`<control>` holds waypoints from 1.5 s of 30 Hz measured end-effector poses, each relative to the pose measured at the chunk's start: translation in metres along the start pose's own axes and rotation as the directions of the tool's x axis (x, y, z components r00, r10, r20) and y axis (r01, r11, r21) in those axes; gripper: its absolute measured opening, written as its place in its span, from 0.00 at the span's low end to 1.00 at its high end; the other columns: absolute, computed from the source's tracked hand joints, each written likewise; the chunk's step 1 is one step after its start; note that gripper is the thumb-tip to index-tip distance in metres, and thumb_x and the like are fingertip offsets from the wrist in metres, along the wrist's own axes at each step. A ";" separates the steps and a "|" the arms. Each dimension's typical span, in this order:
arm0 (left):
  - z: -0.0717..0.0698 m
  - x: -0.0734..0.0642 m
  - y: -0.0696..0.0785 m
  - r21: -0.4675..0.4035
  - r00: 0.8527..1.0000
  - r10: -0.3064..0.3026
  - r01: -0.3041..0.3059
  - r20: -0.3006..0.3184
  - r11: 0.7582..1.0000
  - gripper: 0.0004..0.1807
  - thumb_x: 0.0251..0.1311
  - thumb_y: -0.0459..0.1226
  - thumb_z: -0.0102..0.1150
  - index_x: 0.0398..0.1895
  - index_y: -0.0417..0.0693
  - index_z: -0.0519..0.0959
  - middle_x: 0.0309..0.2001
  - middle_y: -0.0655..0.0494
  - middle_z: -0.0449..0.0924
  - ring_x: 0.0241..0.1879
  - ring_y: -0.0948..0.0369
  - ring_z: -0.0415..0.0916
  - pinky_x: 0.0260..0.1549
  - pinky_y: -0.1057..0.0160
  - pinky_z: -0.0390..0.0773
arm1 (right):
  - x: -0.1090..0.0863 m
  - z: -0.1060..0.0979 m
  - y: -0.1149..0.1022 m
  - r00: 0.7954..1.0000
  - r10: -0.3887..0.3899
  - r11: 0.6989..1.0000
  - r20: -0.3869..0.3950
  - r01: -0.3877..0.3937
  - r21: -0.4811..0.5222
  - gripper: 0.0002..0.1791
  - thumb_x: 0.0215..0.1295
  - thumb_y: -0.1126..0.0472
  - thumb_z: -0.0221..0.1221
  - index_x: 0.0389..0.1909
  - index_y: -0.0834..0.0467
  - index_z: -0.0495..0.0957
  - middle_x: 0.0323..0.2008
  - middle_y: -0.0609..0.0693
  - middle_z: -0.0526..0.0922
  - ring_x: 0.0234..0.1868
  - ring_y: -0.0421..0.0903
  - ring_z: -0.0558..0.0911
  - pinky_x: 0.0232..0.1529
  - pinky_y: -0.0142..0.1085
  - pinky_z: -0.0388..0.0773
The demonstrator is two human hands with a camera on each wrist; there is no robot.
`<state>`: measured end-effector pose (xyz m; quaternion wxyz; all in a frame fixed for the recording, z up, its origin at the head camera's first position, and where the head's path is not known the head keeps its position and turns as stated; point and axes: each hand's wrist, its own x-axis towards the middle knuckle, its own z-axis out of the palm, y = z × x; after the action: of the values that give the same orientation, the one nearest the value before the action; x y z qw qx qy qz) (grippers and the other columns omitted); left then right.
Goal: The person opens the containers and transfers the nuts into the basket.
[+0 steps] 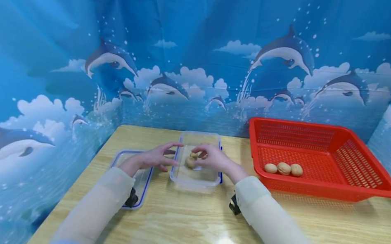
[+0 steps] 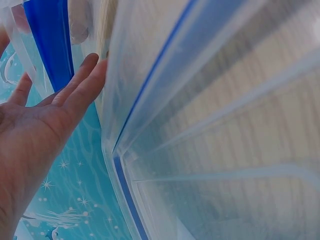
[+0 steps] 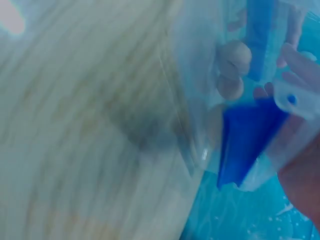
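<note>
A clear plastic box (image 1: 194, 185) with blue clips stands near the table's back edge, holding several walnuts (image 3: 230, 87). My right hand (image 1: 213, 158) reaches over it from the right with bent fingers. One walnut (image 1: 194, 155) shows between its thumb and index finger, another walnut (image 1: 190, 162) just below. I cannot tell whether the hand grips either. My left hand (image 1: 154, 157) is at the box's left side, fingers extended and spread, nothing in them; in the left wrist view this hand (image 2: 55, 117) shows an open palm. Whether its fingertips touch the box is unclear.
Under my left forearm lies a clear plastic piece with blue edging (image 1: 144, 192), perhaps a lid. On the right stands a red perforated basket (image 1: 321, 189) with three walnuts (image 1: 284, 168) in its near left corner. A dolphin-print curtain (image 1: 197, 55) hangs behind the wooden table (image 1: 180, 228).
</note>
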<state>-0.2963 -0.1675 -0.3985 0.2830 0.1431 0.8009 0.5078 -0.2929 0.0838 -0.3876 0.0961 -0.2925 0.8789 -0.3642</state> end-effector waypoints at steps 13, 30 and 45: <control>0.000 -0.001 0.002 -0.009 1.000 0.008 -0.008 0.009 1.000 0.39 0.66 0.38 0.59 0.76 0.61 0.52 0.76 0.41 0.41 0.72 0.42 0.46 0.50 0.47 0.77 | 0.015 0.010 -0.001 0.996 0.080 0.975 0.025 -0.073 -0.209 0.24 0.59 0.58 0.68 0.58 0.55 0.78 0.54 0.49 0.81 0.54 0.48 0.78 0.57 0.42 0.72; 0.000 -0.001 0.001 -0.008 1.000 0.007 -0.007 0.009 1.000 0.38 0.67 0.37 0.58 0.76 0.62 0.53 0.76 0.41 0.42 0.72 0.43 0.46 0.51 0.47 0.76 | 0.013 0.012 -0.003 0.991 0.047 0.925 0.127 0.005 -0.379 0.24 0.57 0.56 0.70 0.56 0.52 0.80 0.52 0.46 0.82 0.52 0.46 0.79 0.55 0.41 0.73; 0.000 -0.001 -0.002 -0.006 1.000 0.017 -0.017 0.003 1.000 0.38 0.66 0.38 0.59 0.75 0.64 0.54 0.76 0.41 0.43 0.72 0.43 0.46 0.50 0.47 0.76 | 0.010 0.013 -0.002 0.995 0.039 0.931 0.095 -0.001 -0.364 0.24 0.58 0.56 0.69 0.56 0.52 0.79 0.49 0.46 0.83 0.48 0.44 0.80 0.50 0.40 0.75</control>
<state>-0.2953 -0.1688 -0.4002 0.2804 0.1500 0.7977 0.5123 -0.2952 0.0692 -0.3951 0.0880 -0.3142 0.9281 -0.1792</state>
